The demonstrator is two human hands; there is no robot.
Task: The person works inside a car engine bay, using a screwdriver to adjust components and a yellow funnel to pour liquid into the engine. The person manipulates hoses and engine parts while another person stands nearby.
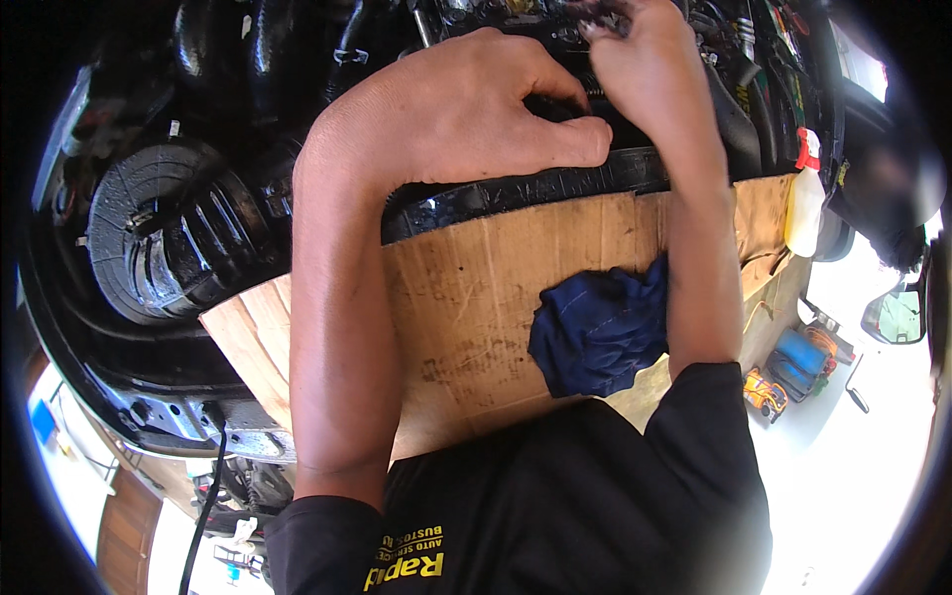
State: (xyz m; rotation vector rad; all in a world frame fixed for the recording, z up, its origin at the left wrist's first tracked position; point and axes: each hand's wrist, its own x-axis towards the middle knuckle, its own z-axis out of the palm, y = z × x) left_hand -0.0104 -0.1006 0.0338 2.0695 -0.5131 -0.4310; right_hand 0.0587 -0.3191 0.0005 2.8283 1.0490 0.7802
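Note:
Over the front of a black car engine bay (416,213), my left hand (476,109) is bent at the wrist with its back toward me. Its forefinger curls down and its thumb lies along the near side; the other fingertips are hidden, as is whatever they hold. Farther off and to the right, at the top edge of the picture, my right hand (645,59) has its dark-smudged fingers bent together among engine parts. What they pinch cannot be made out. A dark blue cloth (600,332) lies crumpled beside my right forearm, on a stained cardboard sheet (466,297).
At left sits a round black ribbed housing (159,233). A spray bottle (805,208) with a red head and yellowish liquid stands at the cardboard's right end. Blue equipment with orange cables (798,362) is on the floor at right. A black cable (208,506) hangs at lower left.

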